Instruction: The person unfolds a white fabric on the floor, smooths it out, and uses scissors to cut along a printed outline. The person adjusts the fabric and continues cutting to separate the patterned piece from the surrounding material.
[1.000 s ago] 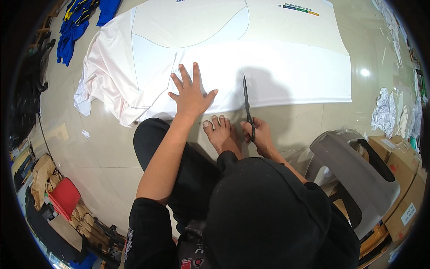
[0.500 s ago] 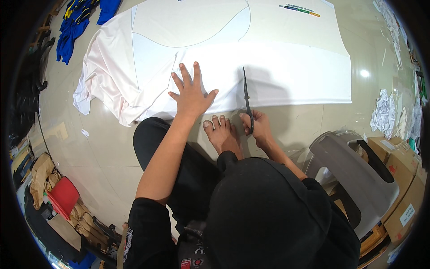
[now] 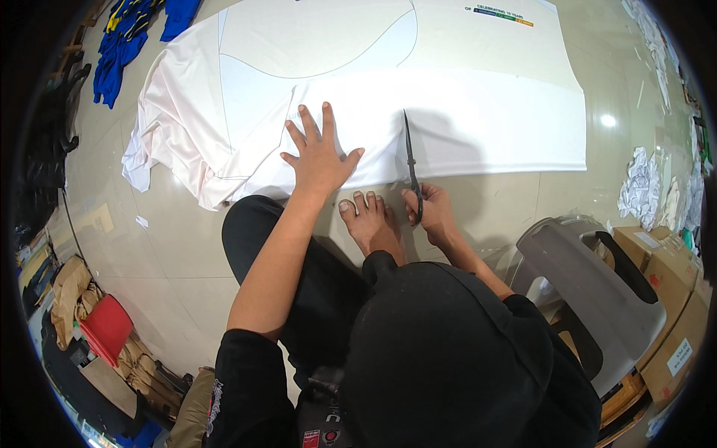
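White fabric (image 3: 493, 119) with thin printed outlines lies spread over the tiled floor, bunched in folds at its left end. My left hand (image 3: 320, 158) presses flat on it near the close edge, fingers spread. In my right hand (image 3: 433, 211) is a pair of dark scissors (image 3: 410, 153), gripped by the handles just off the fabric's near edge. The blades look closed or nearly so and point away from me over the cloth. Whether the lower blade is under the fabric, I cannot tell. My bare foot (image 3: 371, 224) rests between the two hands.
A grey plastic stool (image 3: 590, 291) stands at the right, beside cardboard boxes (image 3: 676, 336). Crumpled white scraps (image 3: 639, 187) lie at the far right. Blue garments (image 3: 119, 63) are on the floor at the far left. A red object (image 3: 106, 328) sits among brown paper at the left.
Almost nothing differs. The scissors and right hand have shifted very slightly; the left hand stays on the fabric.
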Demonstrator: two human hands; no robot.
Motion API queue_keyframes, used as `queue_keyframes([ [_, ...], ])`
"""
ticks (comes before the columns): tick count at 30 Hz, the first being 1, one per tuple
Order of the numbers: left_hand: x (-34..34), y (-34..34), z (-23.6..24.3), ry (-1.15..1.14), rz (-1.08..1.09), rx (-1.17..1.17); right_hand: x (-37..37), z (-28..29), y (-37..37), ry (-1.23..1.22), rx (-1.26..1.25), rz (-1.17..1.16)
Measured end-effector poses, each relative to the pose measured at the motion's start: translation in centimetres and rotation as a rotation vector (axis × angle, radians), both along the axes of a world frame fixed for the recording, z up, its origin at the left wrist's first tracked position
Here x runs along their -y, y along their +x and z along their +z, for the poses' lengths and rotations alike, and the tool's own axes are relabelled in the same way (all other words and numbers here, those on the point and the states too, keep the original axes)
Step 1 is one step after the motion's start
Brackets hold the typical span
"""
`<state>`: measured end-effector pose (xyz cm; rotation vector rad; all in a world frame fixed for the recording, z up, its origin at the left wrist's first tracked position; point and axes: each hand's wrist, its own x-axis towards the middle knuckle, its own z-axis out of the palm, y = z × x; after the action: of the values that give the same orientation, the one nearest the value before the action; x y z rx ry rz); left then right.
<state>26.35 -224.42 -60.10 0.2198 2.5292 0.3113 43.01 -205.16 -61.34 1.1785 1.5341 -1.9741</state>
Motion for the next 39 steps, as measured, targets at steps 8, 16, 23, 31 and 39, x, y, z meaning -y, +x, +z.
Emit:
queue_keyframes([
  [8,0.0,0.0,0.0,-0.002,0.003,0.002,0.0,-0.1,0.1,-0.018,0.01,0.001],
  [16,0.0,0.1,-0.1,-0.003,0.0,-0.012,-0.4,0.0,-1.8,-0.036,-0.033,-0.021],
  [23,0.0,0.1,0.0,-0.01,0.001,-0.001,-0.6,-0.2,-2.9,-0.038,-0.05,-0.018],
  [31,-0.1,0.0,0.1,-0.013,0.004,0.001,-0.7,-0.3,-3.0,-0.041,-0.036,-0.015],
  [39,-0.1,0.0,0.2,-0.004,0.008,0.015,-0.6,-0.2,-2.9,-0.024,-0.038,-0.016],
])
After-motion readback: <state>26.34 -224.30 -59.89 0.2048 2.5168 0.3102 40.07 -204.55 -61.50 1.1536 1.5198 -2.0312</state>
